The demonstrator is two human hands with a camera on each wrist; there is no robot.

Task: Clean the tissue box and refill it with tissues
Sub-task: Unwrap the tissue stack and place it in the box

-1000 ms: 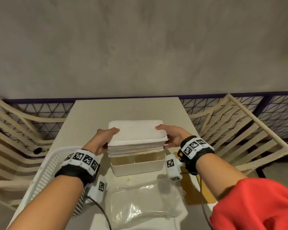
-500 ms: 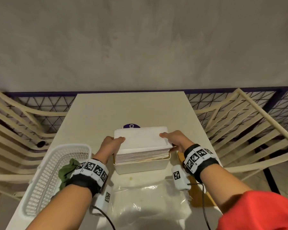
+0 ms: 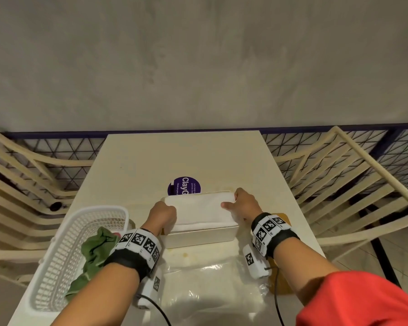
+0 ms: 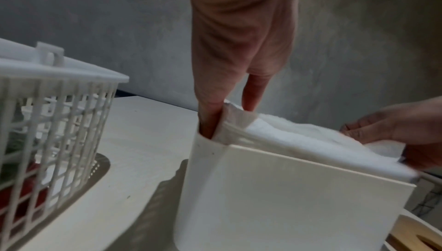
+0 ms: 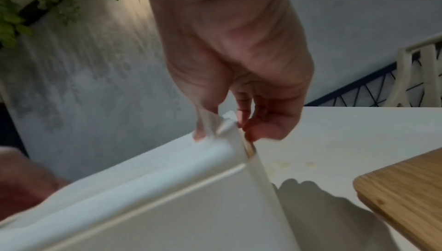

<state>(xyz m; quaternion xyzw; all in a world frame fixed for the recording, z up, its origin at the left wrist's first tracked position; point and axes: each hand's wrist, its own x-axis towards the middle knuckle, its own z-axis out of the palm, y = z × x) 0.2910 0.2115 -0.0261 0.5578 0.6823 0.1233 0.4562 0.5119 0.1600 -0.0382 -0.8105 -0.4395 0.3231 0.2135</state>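
Head view: tissue stack (image 3: 199,211) sits in the tissue box (image 3: 199,236) on the cream table (image 3: 181,158); refill nearly done, lid not on. Grey wall behind, slatted chairs either side.

Left wrist view: my left hand (image 4: 235,50) pinches the stack's end, fingers inside the box wall.

Right wrist view: my right hand (image 5: 239,62) pinches the other end.

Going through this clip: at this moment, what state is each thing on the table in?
tissue box: lid off, upright on table.
tissue stack: set into the box, top above the rim.
left hand: pinching the stack's left end.
right hand: pinching its right end.
basket: upright, green cloth inside.
plastic wrapper: empty, lying flat.
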